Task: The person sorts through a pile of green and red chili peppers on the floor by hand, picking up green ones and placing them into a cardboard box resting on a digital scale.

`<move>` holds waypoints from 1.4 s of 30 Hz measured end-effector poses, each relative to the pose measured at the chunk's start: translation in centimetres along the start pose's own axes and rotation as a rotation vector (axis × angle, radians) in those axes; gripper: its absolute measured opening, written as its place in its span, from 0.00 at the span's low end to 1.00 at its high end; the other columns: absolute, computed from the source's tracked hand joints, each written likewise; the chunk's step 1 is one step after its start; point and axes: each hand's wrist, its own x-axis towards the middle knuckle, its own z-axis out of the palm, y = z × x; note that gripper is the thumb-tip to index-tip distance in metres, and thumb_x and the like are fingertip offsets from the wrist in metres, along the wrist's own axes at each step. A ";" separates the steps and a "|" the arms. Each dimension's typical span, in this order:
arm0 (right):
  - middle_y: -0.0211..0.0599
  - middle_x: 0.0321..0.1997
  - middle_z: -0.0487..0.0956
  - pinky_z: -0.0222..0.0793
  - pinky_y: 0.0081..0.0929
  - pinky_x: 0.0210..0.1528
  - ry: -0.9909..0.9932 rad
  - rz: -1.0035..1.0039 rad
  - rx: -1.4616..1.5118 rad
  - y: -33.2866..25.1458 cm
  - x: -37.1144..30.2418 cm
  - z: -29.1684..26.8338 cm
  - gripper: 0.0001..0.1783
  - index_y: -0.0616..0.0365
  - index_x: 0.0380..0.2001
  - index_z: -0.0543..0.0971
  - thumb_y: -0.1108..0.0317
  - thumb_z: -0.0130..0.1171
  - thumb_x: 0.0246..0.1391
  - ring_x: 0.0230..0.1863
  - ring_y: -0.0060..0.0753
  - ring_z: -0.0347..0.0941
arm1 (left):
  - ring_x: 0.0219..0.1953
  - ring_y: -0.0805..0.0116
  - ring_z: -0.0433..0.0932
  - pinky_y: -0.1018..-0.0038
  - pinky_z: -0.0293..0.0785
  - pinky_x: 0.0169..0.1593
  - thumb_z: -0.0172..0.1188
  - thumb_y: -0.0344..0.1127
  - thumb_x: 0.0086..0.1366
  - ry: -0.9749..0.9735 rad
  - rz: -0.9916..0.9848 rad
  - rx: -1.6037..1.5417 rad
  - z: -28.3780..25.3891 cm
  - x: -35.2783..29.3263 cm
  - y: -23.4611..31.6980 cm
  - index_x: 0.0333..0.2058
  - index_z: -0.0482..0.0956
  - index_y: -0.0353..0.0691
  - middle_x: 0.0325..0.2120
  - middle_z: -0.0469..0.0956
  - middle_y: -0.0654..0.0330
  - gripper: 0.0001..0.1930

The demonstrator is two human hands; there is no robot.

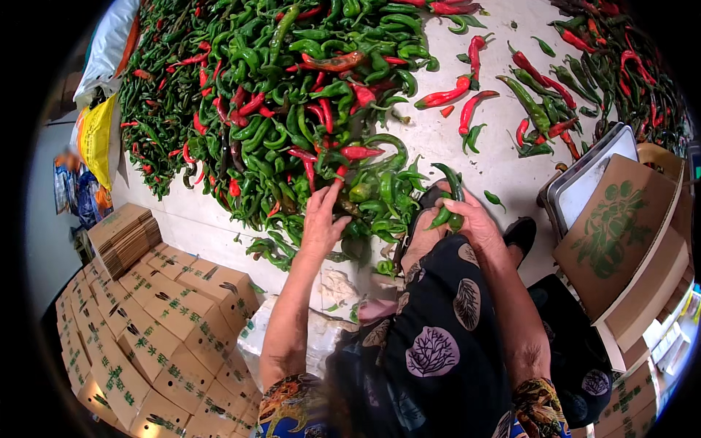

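My left hand [323, 221] reaches into the near edge of a large heap of green and red peppers [255, 139]. Its fingers are apart, and the fingertips meet a small red pepper [341, 172]. Over my knee, my right hand [471, 217] is closed around a few green peppers; a long dark green pepper [450, 179] sticks out past the fingers. Between the two hands, more green peppers [383, 191] lie by my foot. What the right palm covers is hidden.
Loose red peppers [445, 93] lie on the pale floor [445, 139] beyond my right hand. Another pepper heap [642, 73] is at far right. Flat trays [595, 171] and a printed cardboard box [621, 219] stand at right. Many cardboard boxes [157, 321] fill the left.
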 end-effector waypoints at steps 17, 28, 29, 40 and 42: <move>0.35 0.38 0.78 0.71 0.23 0.37 -0.023 -0.031 0.000 -0.2 0.2 -1.6 0.26 0.58 0.54 0.69 0.70 0.60 0.51 0.38 0.28 0.75 | 0.31 0.47 0.78 0.62 0.76 0.35 0.55 0.25 0.56 0.241 0.246 0.301 -0.1 5.4 6.6 0.43 0.72 0.39 0.36 0.76 0.51 0.14; 0.41 0.41 0.78 0.71 0.27 0.44 -0.072 -0.094 0.132 -0.3 0.9 -2.7 0.21 0.62 0.52 0.71 0.74 0.57 0.53 0.40 0.32 0.74 | 0.34 0.59 0.79 0.68 0.75 0.35 0.61 0.34 0.59 -0.123 -0.213 -0.476 -0.6 9.0 5.9 0.41 0.74 0.37 0.33 0.80 0.56 0.13; 0.41 0.41 0.78 0.72 0.27 0.44 -0.078 -0.088 0.141 -0.3 0.8 -3.0 0.21 0.62 0.52 0.70 0.74 0.57 0.53 0.40 0.32 0.74 | 0.35 0.61 0.79 0.70 0.75 0.37 0.61 0.35 0.60 -0.201 -0.408 -0.878 -1.0 8.8 6.5 0.42 0.75 0.36 0.32 0.80 0.58 0.13; 0.43 0.45 0.77 0.72 0.29 0.44 -0.160 -0.077 0.187 -1.2 0.4 -1.3 0.23 0.62 0.55 0.68 0.73 0.56 0.55 0.42 0.33 0.75 | 0.47 0.55 0.76 0.68 0.77 0.45 0.49 0.35 0.68 -0.411 -0.383 -1.787 -0.2 6.5 7.8 0.55 0.64 0.27 0.45 0.75 0.47 0.21; 0.43 0.45 0.77 0.72 0.30 0.44 -0.156 -0.074 0.183 -1.2 0.5 -1.6 0.24 0.62 0.55 0.68 0.73 0.56 0.55 0.41 0.33 0.75 | 0.47 0.56 0.77 0.68 0.76 0.45 0.50 0.35 0.67 -0.407 -0.402 -1.681 -0.1 6.5 8.0 0.54 0.65 0.28 0.45 0.75 0.48 0.21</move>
